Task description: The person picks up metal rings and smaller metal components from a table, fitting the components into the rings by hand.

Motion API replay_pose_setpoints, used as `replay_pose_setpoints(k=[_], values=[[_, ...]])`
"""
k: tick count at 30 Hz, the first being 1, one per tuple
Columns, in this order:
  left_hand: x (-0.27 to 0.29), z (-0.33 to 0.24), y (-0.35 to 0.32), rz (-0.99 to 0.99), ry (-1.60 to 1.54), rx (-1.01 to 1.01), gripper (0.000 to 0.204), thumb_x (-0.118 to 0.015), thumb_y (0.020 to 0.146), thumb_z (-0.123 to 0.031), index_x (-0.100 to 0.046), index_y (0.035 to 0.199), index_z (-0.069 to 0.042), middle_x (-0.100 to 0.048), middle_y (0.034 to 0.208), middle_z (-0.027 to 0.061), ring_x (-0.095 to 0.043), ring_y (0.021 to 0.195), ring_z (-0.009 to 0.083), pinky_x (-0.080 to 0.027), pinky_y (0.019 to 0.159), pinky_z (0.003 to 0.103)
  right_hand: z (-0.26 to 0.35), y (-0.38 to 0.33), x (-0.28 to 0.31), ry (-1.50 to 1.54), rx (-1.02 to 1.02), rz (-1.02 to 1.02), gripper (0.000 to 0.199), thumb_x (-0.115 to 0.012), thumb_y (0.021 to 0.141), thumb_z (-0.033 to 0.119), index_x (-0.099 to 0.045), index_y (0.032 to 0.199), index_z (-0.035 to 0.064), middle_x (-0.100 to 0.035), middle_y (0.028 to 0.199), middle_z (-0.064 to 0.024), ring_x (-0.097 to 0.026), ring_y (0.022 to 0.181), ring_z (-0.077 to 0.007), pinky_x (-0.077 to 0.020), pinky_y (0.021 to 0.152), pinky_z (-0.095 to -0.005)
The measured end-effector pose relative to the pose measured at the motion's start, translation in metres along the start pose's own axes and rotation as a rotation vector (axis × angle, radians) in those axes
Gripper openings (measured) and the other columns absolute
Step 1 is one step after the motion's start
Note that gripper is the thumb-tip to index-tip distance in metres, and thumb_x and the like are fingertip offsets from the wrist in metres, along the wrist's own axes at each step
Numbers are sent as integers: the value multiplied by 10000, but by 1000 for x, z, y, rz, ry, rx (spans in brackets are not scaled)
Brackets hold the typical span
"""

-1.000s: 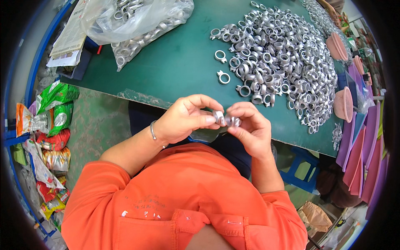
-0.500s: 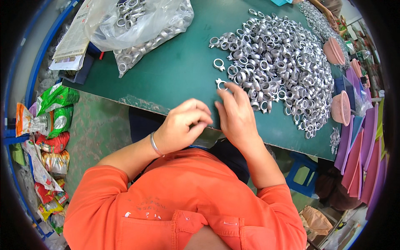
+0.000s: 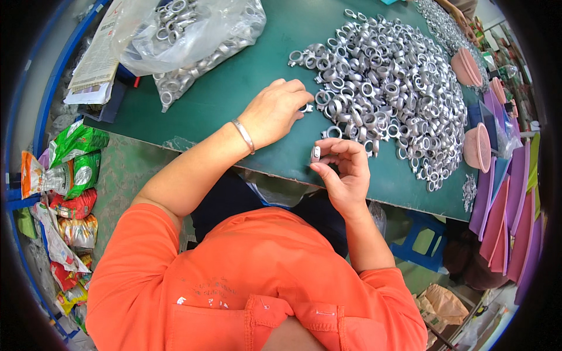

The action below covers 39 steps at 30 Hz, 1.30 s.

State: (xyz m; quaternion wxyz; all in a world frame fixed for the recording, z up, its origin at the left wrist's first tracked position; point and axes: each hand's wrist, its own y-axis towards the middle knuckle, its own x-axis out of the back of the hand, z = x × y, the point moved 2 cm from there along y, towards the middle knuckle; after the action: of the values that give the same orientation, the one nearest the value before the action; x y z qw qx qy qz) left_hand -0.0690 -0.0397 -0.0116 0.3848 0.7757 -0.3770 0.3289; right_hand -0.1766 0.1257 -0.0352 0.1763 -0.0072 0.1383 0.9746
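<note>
Holding 1 metal ring [image 3: 316, 154] in your R hand [image 3: 346, 169], thumb + fingertips pinched on it, over the green table [image 3: 234, 82] near its front edge. Your L hand [image 3: 276, 111] is fwd of that, fingers curled down at a 2nd ring [image 3: 307, 108]; can't tell if they're actually gripping it (the hand hides most of the contact).

Progress, best read: plenty left. The loose pile [image 3: 392, 88] to your R is big, way too many rings to count, w/ a few strays on its L side. Clear plastic bag [image 3: 205, 44], upper L, also has a good load of rings. Can't tell which of the 2 lots is done & which is waiting, so % complete = unknown. The 2 rings at your hands look like the only ones being handled rn.
</note>
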Motion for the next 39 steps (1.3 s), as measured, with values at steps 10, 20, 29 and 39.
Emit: replay_pose_setpoints(k=[10, 20, 29, 39], values=[[-9, -24, -58, 114, -1641, 664, 277, -569, 957, -142, -565, 1183, 17, -644, 1007, 65, -596, 818, 114, -507, 730, 258, 3, 0, 8, 291, -88, 5, 364, -620, 852, -88, -464, 1173, -17, -581, 1196, -183, -606, 1033, -196, -532, 826, -299], [-11, -31, -68, 127, -1770, 672, 223, -558, 955, -112, -601, 1128, 23, -669, 958, 86, -622, 773, 115, -523, 671, 247, 13, -5, 6, 349, -261, 8, 205, -478, 937, -61, -528, 1135, -52, -612, 1092, -156, -656, 982, -221, -579, 759, -298], [23, -51, -90, 395, -552, 201, 154, -691, 822, -37, -691, 974, -13, -666, 870, 87, -634, 662, 131, -510, 593, 246, 33, -36, -7, -526, 191, 310, 268, -636, 785, -62, -611, 1042, 6, -617, 986, -144, -619, 861, -308, -531, 724, -349], [-24, -59, -16, -79, -200, 59, 317, -702, 804, -101, -587, 1093, -42, -540, 881, 135, -583, 765, 327, -487, 654, 408, 25, 2, 28, -1175, 123, -132, 250, -707, 804, 89, -585, 1016, 43, -532, 910, -120, -559, 807, -307, -466, 672, -403]])
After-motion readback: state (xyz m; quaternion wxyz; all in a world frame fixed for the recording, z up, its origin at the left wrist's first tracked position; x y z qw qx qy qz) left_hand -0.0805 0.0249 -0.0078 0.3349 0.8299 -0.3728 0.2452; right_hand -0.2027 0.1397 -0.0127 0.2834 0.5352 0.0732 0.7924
